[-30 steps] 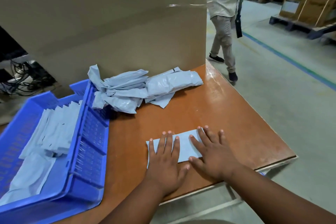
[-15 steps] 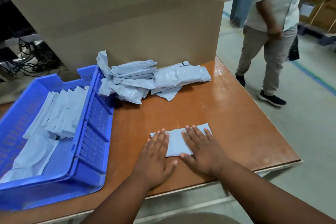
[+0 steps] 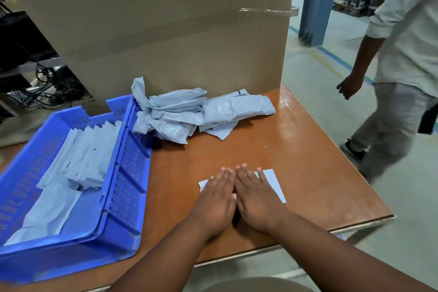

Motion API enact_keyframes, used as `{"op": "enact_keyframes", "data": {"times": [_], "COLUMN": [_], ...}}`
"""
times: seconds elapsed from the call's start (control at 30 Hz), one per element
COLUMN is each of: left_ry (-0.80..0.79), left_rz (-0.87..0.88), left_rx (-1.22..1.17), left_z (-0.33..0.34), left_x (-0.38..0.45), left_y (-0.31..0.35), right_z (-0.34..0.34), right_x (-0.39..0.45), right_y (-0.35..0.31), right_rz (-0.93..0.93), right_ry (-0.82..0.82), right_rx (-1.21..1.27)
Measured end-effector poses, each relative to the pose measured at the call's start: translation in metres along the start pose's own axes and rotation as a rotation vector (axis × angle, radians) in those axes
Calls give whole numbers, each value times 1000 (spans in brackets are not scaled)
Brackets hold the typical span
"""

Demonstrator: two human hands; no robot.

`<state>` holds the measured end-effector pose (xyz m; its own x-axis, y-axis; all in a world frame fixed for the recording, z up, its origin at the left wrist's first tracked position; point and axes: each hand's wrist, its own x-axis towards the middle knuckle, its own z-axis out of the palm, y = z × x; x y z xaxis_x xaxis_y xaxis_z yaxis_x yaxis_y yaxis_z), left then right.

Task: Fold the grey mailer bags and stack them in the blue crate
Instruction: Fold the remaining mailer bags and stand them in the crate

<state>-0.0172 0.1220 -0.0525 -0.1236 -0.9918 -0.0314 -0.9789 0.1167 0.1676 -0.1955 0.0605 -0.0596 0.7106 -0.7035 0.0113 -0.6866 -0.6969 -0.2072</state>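
Note:
A folded grey mailer bag [image 3: 275,184] lies flat on the brown table near its front edge. My left hand [image 3: 216,197] and my right hand [image 3: 257,197] press on it side by side with straight fingers, covering most of it. A loose pile of unfolded grey mailer bags [image 3: 199,114] sits at the back against a cardboard wall. The blue crate [image 3: 125,187] stands at the left and holds a row of folded grey bags [image 3: 90,156] plus flat ones at its near end.
A tall cardboard box [image 3: 166,26] closes off the back of the table [image 3: 308,154]. Another person [image 3: 403,54] walks on the floor just right of the table. Cables and dark equipment [image 3: 28,66] lie behind the crate at the left.
My hands have slid together over the folded bag until they touch. The person on the right has walked closer. The camera view shifted a little.

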Motion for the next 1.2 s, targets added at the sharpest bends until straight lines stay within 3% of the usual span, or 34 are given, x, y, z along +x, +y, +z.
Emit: {"op": "enact_keyframes", "data": {"times": [0.1,0.47,0.63,0.83,1.0,1.2], "left_ry": [-30,-223,-372,-436,-389,-113], "left_rz": [16,-211,-244,-326,-455,-631], "left_rx": [86,-14,21,63,32,4], "left_z": [9,-41,-82,-132,-163,-254], "left_x": [-4,2,39,40,32,-6], "left_y": [-7,-42,-15,4,-28,-64], "right_z": [18,-1,-1,-9,-49,-106], "right_x": [-8,-27,-35,-36,-5,59], "right_y": [9,59,57,43,-4,-87], "right_rz": [49,313,230,92,-123,-299], "right_ry": [-42,5,132,257,321,355], "right_rx": [-18,35,98,130,151,259]}}
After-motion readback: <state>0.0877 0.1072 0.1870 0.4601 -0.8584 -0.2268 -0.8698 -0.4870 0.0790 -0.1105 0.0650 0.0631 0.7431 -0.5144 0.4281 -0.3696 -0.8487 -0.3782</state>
